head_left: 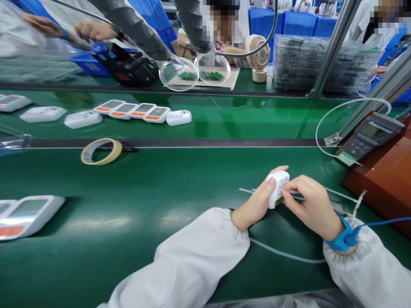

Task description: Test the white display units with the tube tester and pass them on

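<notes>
My left hand is wrapped round a small white plastic device, held upright above the green work surface with its marked back turned to the right. My right hand wears a blue wrist strap. Its thumb and forefinger are pinched against the device's right side, apparently at the end of a thin translucent tube. Just what sits between those fingertips is hidden. Another stretch of tube loops under my wrists.
White devices with screens stand in a row on the far belt. Nearer lie a tape roll and more devices at left. A handheld meter rests against a brown-orange box. Co-workers, a fan and clear trays are beyond.
</notes>
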Available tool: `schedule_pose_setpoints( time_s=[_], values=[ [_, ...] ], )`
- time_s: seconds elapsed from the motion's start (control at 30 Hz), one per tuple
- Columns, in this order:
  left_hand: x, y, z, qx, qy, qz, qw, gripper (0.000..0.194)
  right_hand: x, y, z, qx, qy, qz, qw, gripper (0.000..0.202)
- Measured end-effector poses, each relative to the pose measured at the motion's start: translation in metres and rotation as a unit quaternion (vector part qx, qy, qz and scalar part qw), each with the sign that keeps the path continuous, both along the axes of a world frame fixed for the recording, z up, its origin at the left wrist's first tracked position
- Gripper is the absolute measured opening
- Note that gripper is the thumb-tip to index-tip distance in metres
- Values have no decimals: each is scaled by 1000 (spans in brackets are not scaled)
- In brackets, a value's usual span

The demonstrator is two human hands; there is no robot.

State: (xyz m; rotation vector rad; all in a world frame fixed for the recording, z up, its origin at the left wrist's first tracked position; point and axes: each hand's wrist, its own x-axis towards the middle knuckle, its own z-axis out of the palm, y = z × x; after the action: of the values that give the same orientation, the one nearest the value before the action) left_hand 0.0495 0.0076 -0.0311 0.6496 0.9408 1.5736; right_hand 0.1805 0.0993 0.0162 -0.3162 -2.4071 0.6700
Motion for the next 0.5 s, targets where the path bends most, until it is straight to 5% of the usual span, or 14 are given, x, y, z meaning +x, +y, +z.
schedule_pose_setpoints(
  time_s=[0.5],
  values=[
    [1, 0, 2, 7, 41, -3, 999, 73, 0, -1, -1, -6, -11, 0, 1000, 15]
  ],
)
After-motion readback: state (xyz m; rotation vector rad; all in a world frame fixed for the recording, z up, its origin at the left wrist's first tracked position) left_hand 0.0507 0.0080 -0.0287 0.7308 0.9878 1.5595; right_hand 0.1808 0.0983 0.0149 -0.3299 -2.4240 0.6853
